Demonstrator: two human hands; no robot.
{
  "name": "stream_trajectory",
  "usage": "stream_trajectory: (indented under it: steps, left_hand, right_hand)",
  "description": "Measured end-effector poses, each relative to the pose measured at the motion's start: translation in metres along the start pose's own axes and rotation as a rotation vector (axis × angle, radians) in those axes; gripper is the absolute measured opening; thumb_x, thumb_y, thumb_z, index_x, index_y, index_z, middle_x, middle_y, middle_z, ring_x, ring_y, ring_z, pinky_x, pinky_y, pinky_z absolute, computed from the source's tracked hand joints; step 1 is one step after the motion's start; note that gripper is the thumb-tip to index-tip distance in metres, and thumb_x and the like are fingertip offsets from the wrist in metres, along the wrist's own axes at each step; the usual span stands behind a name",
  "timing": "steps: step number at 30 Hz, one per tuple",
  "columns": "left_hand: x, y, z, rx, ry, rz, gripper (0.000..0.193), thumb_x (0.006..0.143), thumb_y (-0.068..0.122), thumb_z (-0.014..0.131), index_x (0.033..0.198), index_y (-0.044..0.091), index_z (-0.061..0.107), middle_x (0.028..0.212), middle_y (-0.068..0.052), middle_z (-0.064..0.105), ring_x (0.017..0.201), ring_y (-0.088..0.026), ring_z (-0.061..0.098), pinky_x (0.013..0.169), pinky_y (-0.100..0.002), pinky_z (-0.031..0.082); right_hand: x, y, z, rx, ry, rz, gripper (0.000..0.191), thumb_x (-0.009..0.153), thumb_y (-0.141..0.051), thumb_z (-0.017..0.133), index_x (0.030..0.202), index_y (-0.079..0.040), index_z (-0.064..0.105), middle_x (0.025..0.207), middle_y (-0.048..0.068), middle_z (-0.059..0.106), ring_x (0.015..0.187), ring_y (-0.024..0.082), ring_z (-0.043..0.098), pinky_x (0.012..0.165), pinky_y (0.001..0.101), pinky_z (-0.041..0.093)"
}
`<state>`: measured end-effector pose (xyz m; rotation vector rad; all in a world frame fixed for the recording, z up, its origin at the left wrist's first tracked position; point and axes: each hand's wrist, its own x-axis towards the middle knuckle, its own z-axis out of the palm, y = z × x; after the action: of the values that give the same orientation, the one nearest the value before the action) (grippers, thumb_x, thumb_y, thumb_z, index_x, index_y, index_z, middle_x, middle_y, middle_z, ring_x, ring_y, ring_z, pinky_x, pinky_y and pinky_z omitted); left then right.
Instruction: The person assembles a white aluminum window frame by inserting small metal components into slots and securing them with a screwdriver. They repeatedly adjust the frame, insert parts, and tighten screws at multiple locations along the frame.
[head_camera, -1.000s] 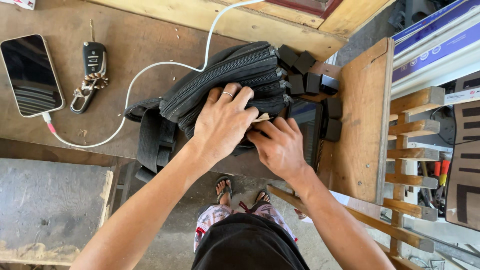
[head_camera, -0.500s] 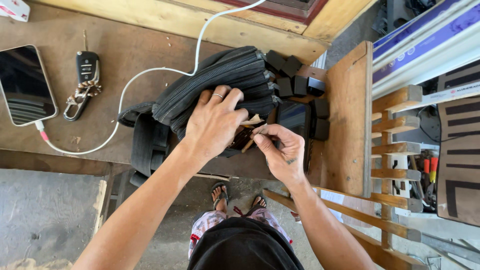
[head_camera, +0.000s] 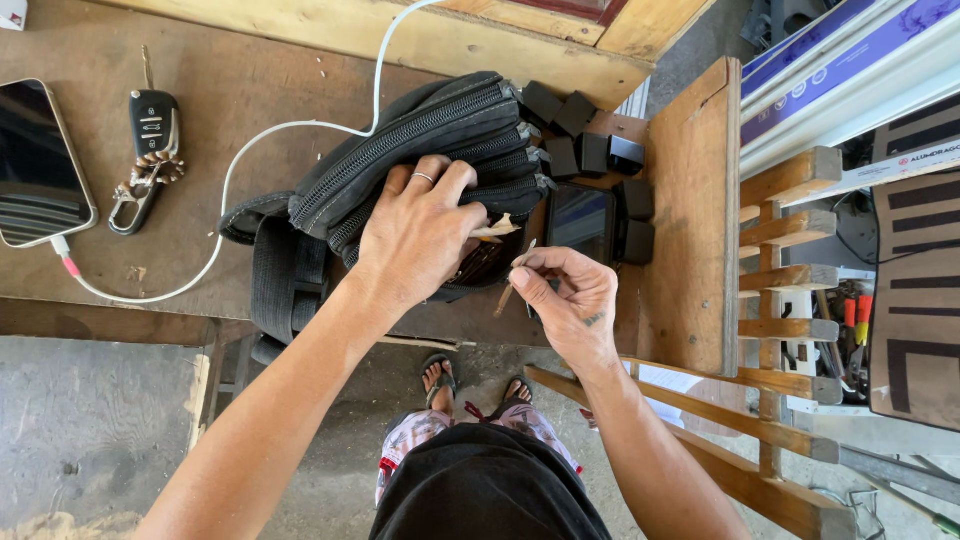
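Here, thin tan stick (head_camera: 514, 277) pinched beside black many-zippered bag (head_camera: 420, 140).

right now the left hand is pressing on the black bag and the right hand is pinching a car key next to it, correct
Not quite. The head view shows the left hand on the black bag, but the right hand pinches a thin wooden stick, not a car key. The car key lies untouched on the bench, off to the left beside the phone.
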<state>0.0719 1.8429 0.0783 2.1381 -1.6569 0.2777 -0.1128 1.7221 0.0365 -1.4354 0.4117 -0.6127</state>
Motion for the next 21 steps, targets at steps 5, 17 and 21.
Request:
stream_trajectory:
  steps: [5,17,21]
  left_hand:
    - [-0.002,0.001,-0.001,0.007,0.006,0.025,0.012,0.076,0.013,0.074,0.087,0.014,0.079,0.117,-0.008,0.059,0.119,-0.031,0.054,0.096,-0.046,0.044]
    - [-0.009,0.009,-0.02,-0.009,-0.086,0.101,0.032,0.067,0.034,0.085,0.087,0.01,0.078,0.128,-0.014,0.059,0.128,-0.034,0.049,0.101,-0.049,0.041]
    - [-0.017,0.009,-0.027,-0.052,0.055,0.131,0.024,0.076,0.028,0.084,0.091,0.01,0.077,0.133,-0.015,0.06,0.132,-0.035,0.052,0.108,-0.049,0.041]
  right_hand:
    - [-0.006,0.0,-0.004,0.018,0.014,0.031,0.011,0.094,0.003,0.076,0.104,0.004,0.072,0.098,0.006,0.073,0.083,0.006,0.06,0.072,0.0198,0.05]
    - [-0.016,-0.005,-0.01,0.088,-0.008,0.034,0.013,0.097,0.002,0.072,0.109,0.006,0.071,0.103,0.011,0.074,0.091,0.012,0.07,0.081,0.0228,0.057]
    - [-0.015,-0.007,-0.011,0.104,-0.01,0.002,0.013,0.098,0.0,0.07,0.11,0.005,0.07,0.103,0.01,0.073,0.09,0.013,0.071,0.08,0.0251,0.059]
